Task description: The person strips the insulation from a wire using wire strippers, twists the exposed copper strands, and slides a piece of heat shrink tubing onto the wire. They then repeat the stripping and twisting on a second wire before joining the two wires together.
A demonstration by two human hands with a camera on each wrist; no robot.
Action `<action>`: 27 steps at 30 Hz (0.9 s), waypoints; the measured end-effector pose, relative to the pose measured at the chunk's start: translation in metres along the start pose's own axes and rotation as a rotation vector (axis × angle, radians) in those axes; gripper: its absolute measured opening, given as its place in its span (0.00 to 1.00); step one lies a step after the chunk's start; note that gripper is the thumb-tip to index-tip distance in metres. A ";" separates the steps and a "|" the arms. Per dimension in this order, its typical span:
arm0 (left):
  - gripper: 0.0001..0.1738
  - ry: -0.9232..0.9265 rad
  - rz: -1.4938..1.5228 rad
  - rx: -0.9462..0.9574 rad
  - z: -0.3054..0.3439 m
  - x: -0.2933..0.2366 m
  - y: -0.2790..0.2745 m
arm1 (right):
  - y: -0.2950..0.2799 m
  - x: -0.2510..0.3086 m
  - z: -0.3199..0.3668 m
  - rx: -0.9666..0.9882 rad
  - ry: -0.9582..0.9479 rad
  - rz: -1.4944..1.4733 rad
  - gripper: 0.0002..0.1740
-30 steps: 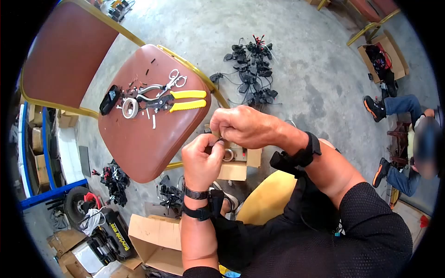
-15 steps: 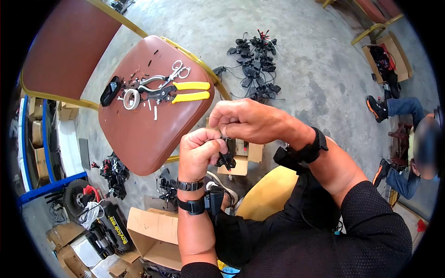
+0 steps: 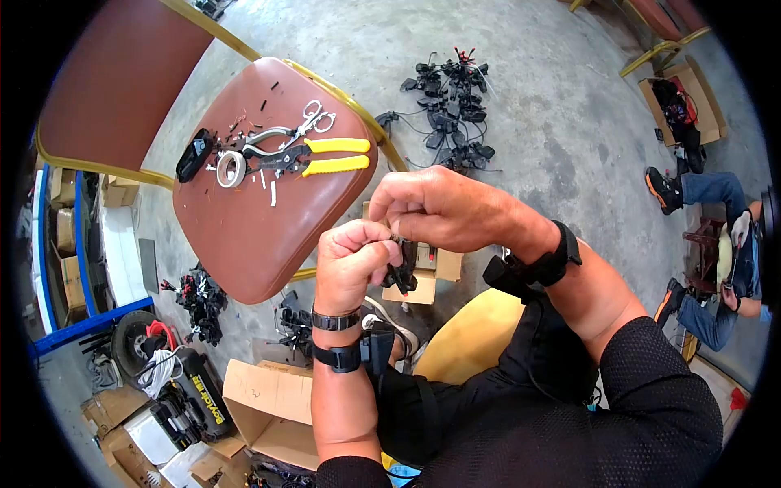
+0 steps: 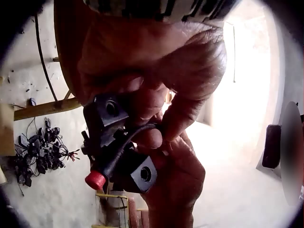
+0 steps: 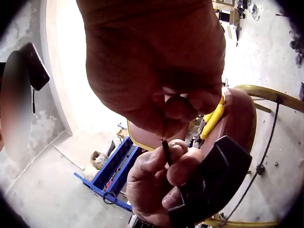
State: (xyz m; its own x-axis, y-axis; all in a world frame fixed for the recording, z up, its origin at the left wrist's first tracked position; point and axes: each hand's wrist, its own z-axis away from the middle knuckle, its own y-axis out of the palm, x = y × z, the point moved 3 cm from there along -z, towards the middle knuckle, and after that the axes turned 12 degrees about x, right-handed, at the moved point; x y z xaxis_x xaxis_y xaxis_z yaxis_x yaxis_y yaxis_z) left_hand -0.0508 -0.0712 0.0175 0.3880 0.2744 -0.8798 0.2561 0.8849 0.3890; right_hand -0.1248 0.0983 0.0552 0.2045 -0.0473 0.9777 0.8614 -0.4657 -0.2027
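My left hand (image 3: pixel 348 264) pinches a thin black cable (image 5: pixel 166 153) between thumb and forefinger, its cut end pointing up. From that hand hangs a black plastic part (image 4: pixel 102 129) with two square blocks, each with a round hole; a red cap (image 4: pixel 95 181) shows on a short lead beside it. My right hand (image 3: pixel 455 210) is right above the left, fingers curled, thumb and forefinger pinching the fine bare strands at the cable's end. In the head view the black part is partly hidden beneath the left hand.
A brown chair (image 3: pixel 244 252) at left carries yellow-handled pliers (image 3: pixel 335 167), scissors (image 3: pixel 316 118), a tape roll (image 3: pixel 231 169) and scraps. Black cabled parts (image 3: pixel 447 122) lie on the floor. An open carton (image 3: pixel 272 398) stands near my left forearm; a seated person (image 3: pixel 708 187) is at right.
The black part has come into sight below my left hand, which has turned slightly. Both hands stay together at the cable's end. The head view has shifted a little.
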 end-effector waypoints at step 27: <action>0.03 0.038 -0.258 -0.237 -0.007 -0.002 0.001 | -0.009 -0.018 0.006 -0.264 -0.008 0.128 0.21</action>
State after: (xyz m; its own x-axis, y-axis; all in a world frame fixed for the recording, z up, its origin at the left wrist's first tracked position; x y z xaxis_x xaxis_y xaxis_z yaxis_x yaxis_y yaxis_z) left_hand -0.0573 -0.0680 0.0173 0.3027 0.0399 -0.9523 0.1272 0.9885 0.0819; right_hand -0.1334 0.1085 0.0387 0.3081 -0.1138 0.9445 0.6778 -0.6704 -0.3019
